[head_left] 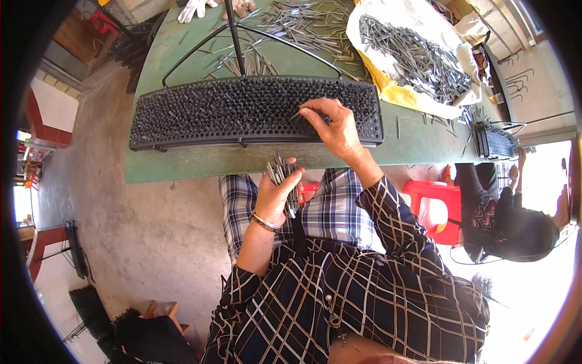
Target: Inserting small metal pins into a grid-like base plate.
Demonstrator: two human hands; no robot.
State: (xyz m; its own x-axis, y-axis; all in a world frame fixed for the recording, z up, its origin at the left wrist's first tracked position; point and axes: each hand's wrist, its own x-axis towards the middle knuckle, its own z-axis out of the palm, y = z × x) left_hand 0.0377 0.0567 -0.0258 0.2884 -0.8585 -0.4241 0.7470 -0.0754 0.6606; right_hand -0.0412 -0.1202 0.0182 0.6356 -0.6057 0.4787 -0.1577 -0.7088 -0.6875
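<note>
A long black rack point(200, 142) full of small round holes lies along the near edge of the green table. Dark thin pieces fill much of it, and open holes show along its near strip. My right hand point(339, 130) is over the right half of the rack, thumb and forefinger pinched on a thin metal rod point(296, 116) at the holes. Below the table edge, my left hand point(279, 191) is closed around a bundle of thin metal rods point(279, 170), their ends sticking out above and below the fist.
Loose rods point(303, 24) are strewn over the far part of the green table point(151, 173). A white and yellow sack point(400, 97) heaped with rods lies at the far right. A black metal frame point(236, 42) rises behind the rack. Another person point(509, 224) sits right, beside a red stool point(433, 194).
</note>
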